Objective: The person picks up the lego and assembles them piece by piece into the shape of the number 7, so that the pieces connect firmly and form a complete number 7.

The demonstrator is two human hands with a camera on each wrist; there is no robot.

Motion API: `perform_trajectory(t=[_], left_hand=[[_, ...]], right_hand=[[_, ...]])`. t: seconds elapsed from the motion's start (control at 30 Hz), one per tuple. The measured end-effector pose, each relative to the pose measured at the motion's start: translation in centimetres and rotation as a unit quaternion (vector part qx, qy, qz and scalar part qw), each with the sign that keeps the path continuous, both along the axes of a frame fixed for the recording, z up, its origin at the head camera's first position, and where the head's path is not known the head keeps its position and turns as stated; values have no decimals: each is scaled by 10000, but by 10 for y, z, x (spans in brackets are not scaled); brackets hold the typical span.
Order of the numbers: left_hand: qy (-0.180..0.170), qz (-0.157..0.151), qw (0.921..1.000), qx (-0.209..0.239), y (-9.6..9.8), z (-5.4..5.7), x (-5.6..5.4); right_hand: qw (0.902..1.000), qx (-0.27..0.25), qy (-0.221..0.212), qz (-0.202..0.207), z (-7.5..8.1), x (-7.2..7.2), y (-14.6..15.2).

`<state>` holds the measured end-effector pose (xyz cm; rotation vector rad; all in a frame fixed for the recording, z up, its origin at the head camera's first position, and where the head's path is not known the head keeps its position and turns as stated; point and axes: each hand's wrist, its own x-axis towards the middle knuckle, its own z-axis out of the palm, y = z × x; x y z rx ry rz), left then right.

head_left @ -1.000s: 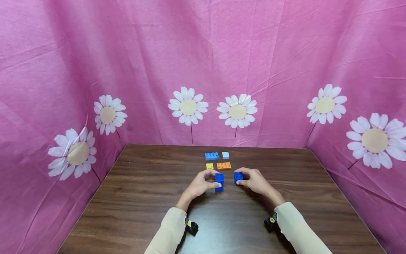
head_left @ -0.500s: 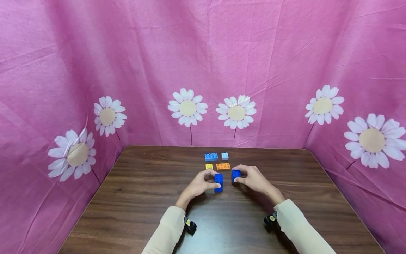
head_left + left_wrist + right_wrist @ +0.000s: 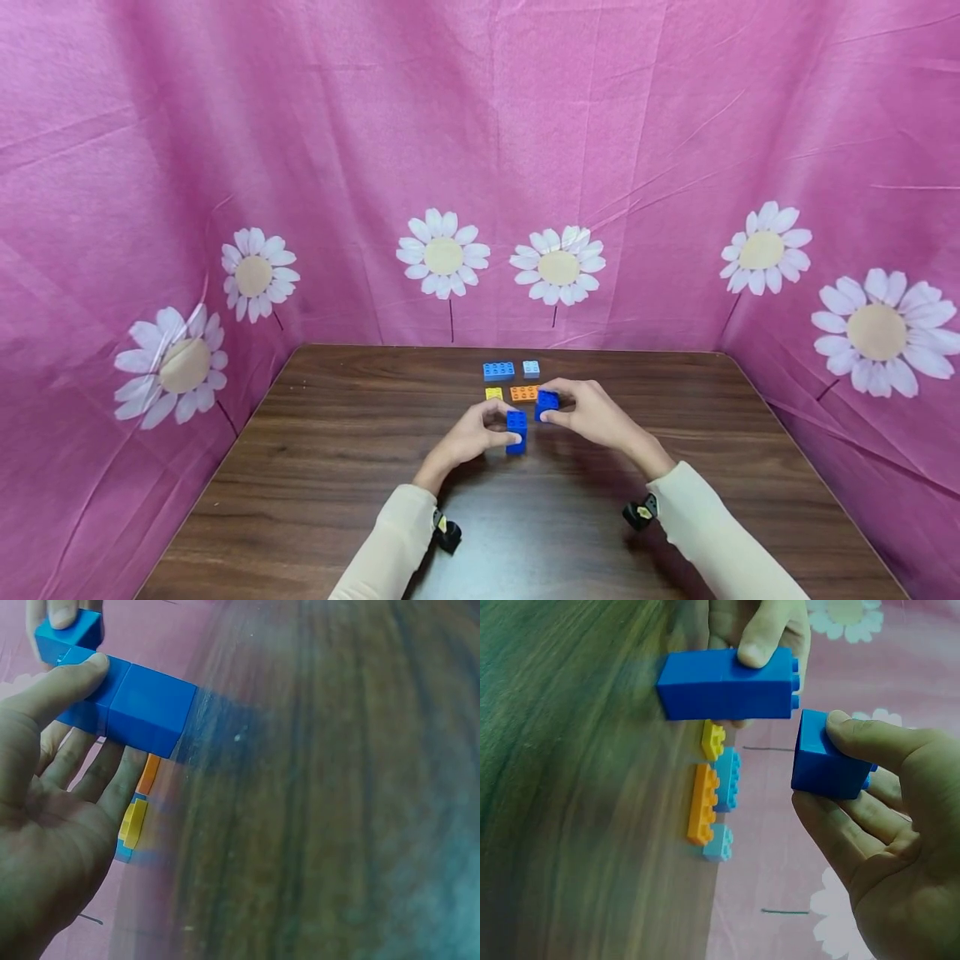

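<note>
Pink daisy cloth (image 3: pixel 225 125) behind a wooden table (image 3: pixel 337 467), left hand (image 3: pixel 468 435) gripped a blue stack (image 3: pixel 516 431) standing there, right hand (image 3: pixel 592 414) pinched a blue block (image 3: pixel 546 403) just above-right, small flat bricks (image 3: pixel 523 392) lay behind.

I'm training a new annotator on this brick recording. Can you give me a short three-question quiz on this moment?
1. True or false: the left hand holds a dark blue stack standing on the table.
2. The right hand holds: A) orange brick B) dark blue brick C) nothing.
3. How many loose bricks lie beyond the hands?

Key: 1 true; 2 B; 3 four.
</note>
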<state>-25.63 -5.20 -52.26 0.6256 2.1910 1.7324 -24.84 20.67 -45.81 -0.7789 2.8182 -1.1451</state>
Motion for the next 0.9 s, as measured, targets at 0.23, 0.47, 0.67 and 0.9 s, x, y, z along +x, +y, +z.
perform_trajectory(t=[0.23,0.47,0.67,0.9], left_hand=[[35,-29,9999,-90,0,2,-1],[30,-45,9999,-113,0,2,-2],[61,-1,9998,-205,0,1,-3],[115,-36,9998,-133,0,1,-2]], right_hand=[[9998,115,-50,175,18,5,-13],[9990,256,41,361,24,7,-22],[9973,454,214,539,26,6,-29],[9938,672,519,721,28,4,-38]])
